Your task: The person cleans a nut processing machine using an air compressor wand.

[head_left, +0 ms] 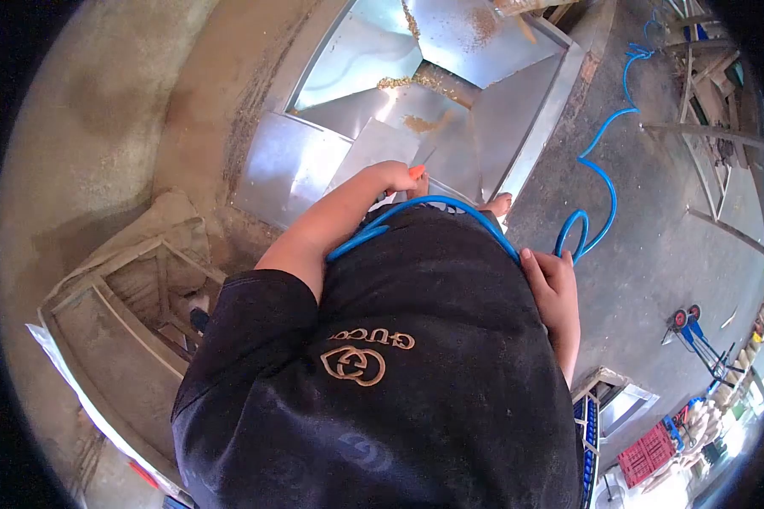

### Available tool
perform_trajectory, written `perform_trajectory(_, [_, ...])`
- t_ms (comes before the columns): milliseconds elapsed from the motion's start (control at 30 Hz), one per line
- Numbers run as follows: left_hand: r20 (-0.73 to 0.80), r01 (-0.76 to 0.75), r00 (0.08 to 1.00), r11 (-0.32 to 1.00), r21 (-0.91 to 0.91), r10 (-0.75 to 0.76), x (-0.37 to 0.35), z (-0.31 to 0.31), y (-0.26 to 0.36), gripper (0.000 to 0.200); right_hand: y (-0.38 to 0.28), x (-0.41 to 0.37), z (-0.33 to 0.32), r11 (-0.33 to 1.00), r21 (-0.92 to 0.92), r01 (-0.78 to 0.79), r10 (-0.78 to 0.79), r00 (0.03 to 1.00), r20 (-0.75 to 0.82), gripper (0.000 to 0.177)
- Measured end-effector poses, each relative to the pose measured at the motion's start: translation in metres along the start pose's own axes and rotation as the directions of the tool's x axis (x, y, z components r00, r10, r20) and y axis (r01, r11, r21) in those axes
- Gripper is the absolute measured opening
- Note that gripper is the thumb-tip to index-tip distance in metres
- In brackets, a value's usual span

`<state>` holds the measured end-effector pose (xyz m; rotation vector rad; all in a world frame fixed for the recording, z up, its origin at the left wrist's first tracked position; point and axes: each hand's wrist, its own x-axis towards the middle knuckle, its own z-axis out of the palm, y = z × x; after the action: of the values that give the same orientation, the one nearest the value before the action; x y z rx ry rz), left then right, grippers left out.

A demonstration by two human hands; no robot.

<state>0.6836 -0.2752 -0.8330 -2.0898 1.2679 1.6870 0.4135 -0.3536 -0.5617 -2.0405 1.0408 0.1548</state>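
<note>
Most of an orange piece point(418, 172) is covered by the left hand point(392, 176) in which it is gripped. A stretch of blue hose point(433, 200) is hidden by the right hand point(556, 284). A metal bin point(543, 120) is cropped by the top edge; a wooden frame point(136, 324) is partly blocked by a black sleeve point(246, 331). Pale goods point(700, 422) are blurred.

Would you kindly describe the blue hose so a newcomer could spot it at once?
Find the big metal trough, then the floor to its right. The blue hose loops across it toward the right hand, brighter than the brown beams nearby.
</note>
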Motion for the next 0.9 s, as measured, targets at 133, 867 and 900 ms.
perform_trajectory(133, [0.03, 0.012, 0.999, 0.999, 0.038, -0.013, 0.006, 0.004, -0.007, 0.036, 0.0, 0.0, -0.001, 1.0, 0.001, 0.004, -0.004, 1.0, -0.007, 0.036])
perform_trajectory(867, [0.007, 0.014, 1.0, 1.0, 0.018, -0.014, 0.0, -0.007, 0.007, 0.042, 0.001, 0.01, -0.006, 0.998, -0.056, 0.039, -0.04, 0.999, -0.022, 0.035])
perform_trajectory(900, [0.024, 0.03, 0.999, 0.999, 0.02, -0.03, 0.003, -0.007, 0.007, 0.041, 0.001, 0.012, -0.006, 0.998, -0.063, 0.032, -0.033, 0.999, -0.008, 0.035])
